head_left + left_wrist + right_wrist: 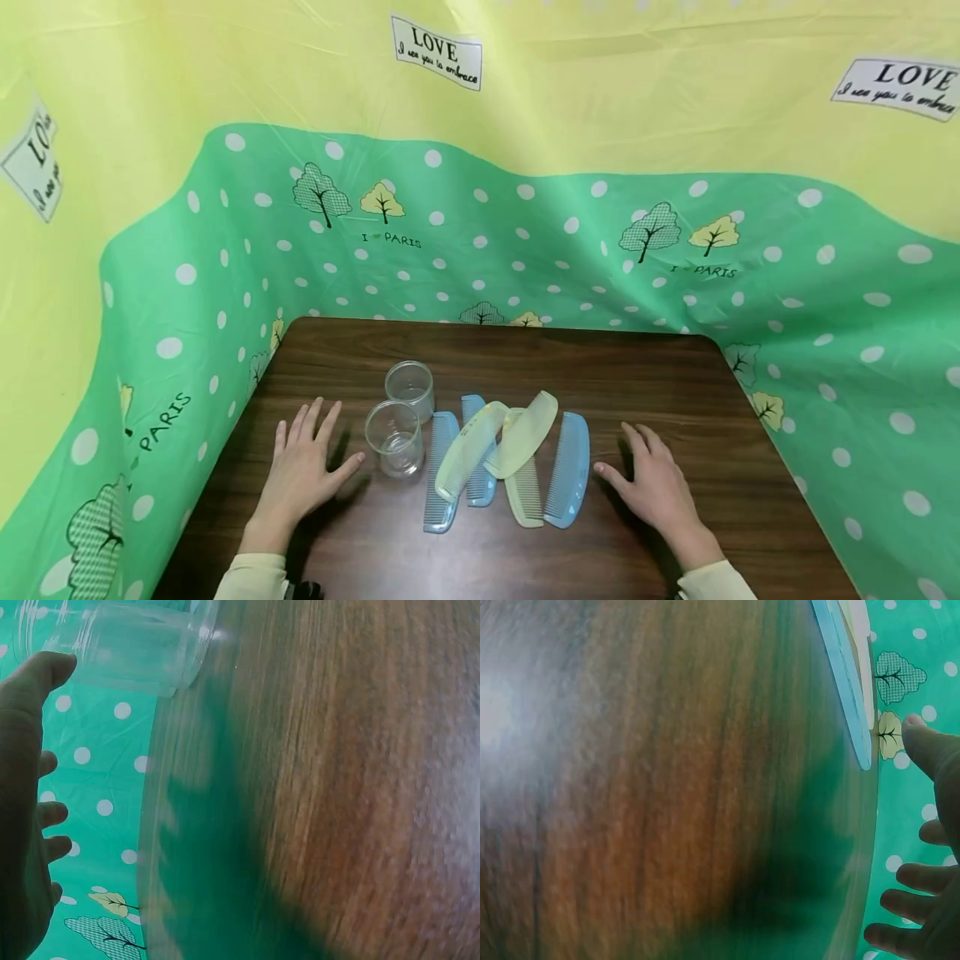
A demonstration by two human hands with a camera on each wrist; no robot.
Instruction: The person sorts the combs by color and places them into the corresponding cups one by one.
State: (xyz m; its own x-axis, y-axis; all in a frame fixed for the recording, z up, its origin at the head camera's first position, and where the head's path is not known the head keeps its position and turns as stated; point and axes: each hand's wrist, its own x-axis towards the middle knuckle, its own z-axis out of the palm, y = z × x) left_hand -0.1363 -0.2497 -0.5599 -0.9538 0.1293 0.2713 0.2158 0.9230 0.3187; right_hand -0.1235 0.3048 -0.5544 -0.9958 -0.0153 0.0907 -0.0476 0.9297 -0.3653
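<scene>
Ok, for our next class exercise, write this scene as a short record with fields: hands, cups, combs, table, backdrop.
Left hand: holds nothing, fingers spread, nearest the clear cups
Right hand: holds nothing, nearest the rightmost blue comb
Cups: two, upright, left of the combs
Combs: three blue, three pale yellow, some overlapping
Table: dark wood grain
Backdrop: green-and-yellow fabric, white dots

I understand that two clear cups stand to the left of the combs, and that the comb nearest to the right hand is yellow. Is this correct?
Not quite: the comb nearest to the right hand is blue, not yellow, as the head view shows. The two clear cups do stand left of the combs.
</scene>
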